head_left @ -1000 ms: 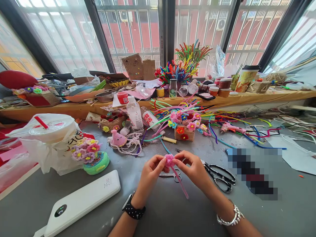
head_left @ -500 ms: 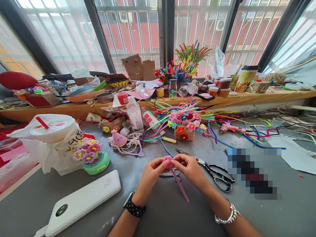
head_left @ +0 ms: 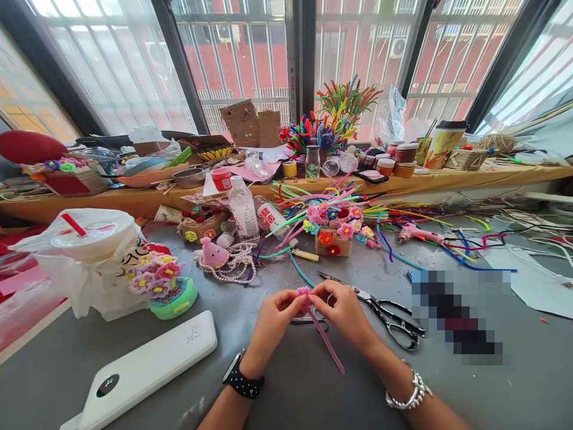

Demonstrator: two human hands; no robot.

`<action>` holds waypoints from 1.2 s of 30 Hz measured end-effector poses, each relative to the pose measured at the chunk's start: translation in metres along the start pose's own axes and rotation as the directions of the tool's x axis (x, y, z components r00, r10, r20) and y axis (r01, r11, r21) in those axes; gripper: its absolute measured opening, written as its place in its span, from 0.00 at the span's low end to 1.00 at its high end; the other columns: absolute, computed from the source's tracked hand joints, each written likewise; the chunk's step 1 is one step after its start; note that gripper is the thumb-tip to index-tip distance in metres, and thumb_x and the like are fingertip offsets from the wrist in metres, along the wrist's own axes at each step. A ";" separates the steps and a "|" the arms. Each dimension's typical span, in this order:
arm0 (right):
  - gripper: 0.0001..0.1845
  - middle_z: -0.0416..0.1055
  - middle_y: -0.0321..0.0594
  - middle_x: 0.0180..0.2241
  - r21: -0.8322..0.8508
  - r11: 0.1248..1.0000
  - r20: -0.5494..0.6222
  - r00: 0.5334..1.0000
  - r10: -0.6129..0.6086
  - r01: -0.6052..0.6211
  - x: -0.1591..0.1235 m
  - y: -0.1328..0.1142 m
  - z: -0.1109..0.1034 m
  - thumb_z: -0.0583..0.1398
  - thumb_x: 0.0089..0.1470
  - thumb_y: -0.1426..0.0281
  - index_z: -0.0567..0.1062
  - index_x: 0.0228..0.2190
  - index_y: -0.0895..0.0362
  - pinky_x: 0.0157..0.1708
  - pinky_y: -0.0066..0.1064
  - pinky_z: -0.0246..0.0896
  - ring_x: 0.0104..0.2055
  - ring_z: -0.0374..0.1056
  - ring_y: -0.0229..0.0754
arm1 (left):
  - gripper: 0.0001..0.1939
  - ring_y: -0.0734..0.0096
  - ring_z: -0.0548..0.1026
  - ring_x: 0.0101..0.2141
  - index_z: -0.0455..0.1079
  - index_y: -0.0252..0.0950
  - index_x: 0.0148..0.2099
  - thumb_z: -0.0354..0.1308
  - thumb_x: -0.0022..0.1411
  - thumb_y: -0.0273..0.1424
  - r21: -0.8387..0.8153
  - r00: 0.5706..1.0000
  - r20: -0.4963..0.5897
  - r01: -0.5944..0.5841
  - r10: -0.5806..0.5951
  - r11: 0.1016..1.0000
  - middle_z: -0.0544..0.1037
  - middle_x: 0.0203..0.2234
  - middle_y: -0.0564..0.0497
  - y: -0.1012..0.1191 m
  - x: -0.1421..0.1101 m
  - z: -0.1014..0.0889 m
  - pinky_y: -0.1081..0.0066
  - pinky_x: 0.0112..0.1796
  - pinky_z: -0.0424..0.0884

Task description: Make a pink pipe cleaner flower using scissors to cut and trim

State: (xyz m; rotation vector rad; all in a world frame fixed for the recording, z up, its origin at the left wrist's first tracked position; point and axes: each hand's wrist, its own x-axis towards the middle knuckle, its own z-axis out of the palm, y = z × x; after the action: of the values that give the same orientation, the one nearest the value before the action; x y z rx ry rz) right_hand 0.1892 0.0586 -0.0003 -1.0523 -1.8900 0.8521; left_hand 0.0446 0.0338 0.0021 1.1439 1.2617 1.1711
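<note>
Between my two hands is a pink pipe cleaner (head_left: 329, 343), its upper end bunched into small loops and its straight tail slanting down to the right. My left hand (head_left: 280, 313) pinches the bunched end from the left with thumb and forefinger. From the right, my right hand (head_left: 342, 304) pinches the same bunch. Partly hidden behind the hands lies a small pair of scissors (head_left: 304, 320). Large black-handled scissors (head_left: 394, 319) rest on the table just right of my right hand.
A white power bank (head_left: 154, 370) lies at left, near a bagged drink cup (head_left: 94, 239) and a green crocheted flower pot (head_left: 174, 298). Ahead stand a flower basket (head_left: 333, 245) and a plastic bottle (head_left: 243, 209). A pink glue gun (head_left: 421, 233) lies at right, above a blurred-out object (head_left: 456, 316).
Both hands stay pinched on the pink bunch, with only slight finger shifts. The pipe cleaner's tail tip has dropped a little. The whole view has shifted slightly.
</note>
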 end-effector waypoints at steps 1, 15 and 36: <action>0.07 0.68 0.36 0.23 -0.026 0.999 -0.011 1.000 -0.028 0.028 -0.001 -0.001 0.000 0.55 0.50 0.70 0.71 0.24 0.58 0.26 0.26 0.57 0.25 0.63 0.36 | 0.09 0.69 0.73 0.25 0.72 0.32 0.27 0.59 0.46 0.35 -0.002 1.000 -0.001 -0.002 0.002 1.000 0.76 0.20 0.52 0.000 0.000 0.000 0.72 0.30 0.71; 0.07 0.66 0.36 0.26 -0.032 0.996 -0.056 0.995 -0.087 0.085 -0.002 0.000 0.006 0.53 0.52 0.68 0.69 0.28 0.58 0.25 0.25 0.57 0.27 0.62 0.36 | 0.14 0.63 0.73 0.35 0.72 0.34 0.39 0.55 0.52 0.35 0.003 0.995 0.073 -0.064 0.064 0.998 0.76 0.34 0.48 -0.001 0.000 -0.002 0.68 0.37 0.70; 0.04 0.69 0.35 0.23 -0.059 0.997 0.100 0.994 -0.050 0.056 0.003 -0.002 -0.011 0.56 0.48 0.74 0.71 0.25 0.59 0.25 0.24 0.55 0.25 0.63 0.35 | 0.10 0.71 0.72 0.26 0.64 0.33 0.26 0.60 0.47 0.34 0.011 0.998 0.062 -0.034 0.033 0.999 0.74 0.21 0.52 -0.007 0.000 0.002 0.74 0.28 0.66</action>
State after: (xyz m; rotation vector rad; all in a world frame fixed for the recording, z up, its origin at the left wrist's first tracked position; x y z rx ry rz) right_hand 0.1971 0.0623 0.0074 -1.0089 -2.0295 0.8339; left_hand 0.0463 0.0329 -0.0044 1.2049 1.2085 1.1457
